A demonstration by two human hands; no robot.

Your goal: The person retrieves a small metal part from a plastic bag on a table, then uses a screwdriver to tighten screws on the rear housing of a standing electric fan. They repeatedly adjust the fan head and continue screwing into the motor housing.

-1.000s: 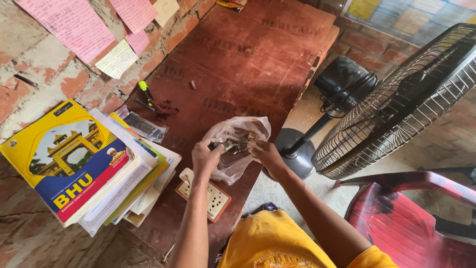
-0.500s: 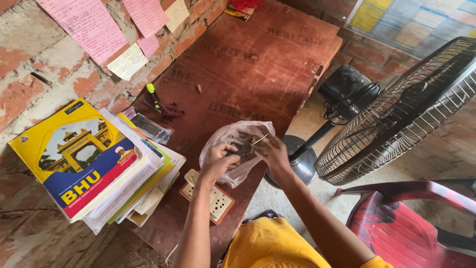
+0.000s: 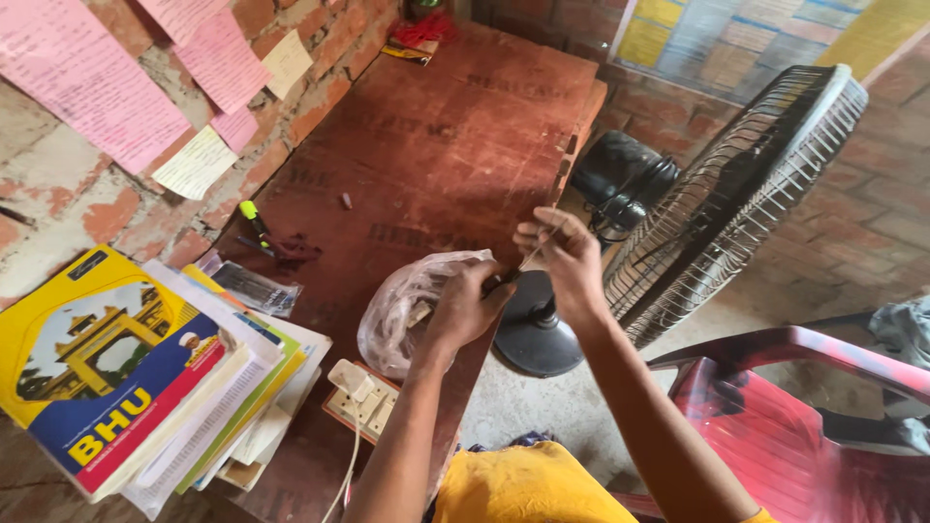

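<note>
A clear plastic bag (image 3: 402, 310) lies on the brown wooden table (image 3: 446, 126) near its right edge. My left hand (image 3: 467, 308) rests on the bag's right side and pinches the dark lower end of a thin wire-like piece (image 3: 531, 257). My right hand (image 3: 562, 254) is raised just above and to the right, fingers closed on the upper end of that thin piece. What else sits inside the bag is blurred.
A stack of books and papers (image 3: 145, 378) fills the table's near left. A white socket board (image 3: 360, 399) lies by the front edge. A green-handled tool (image 3: 257, 221) is near the brick wall. A pedestal fan (image 3: 736, 194) and a red plastic chair (image 3: 804, 416) stand on the right.
My right hand has come out of the bag and lifted up to the right, drawing a thin piece with it. My left hand shifted to the bag's right side.
</note>
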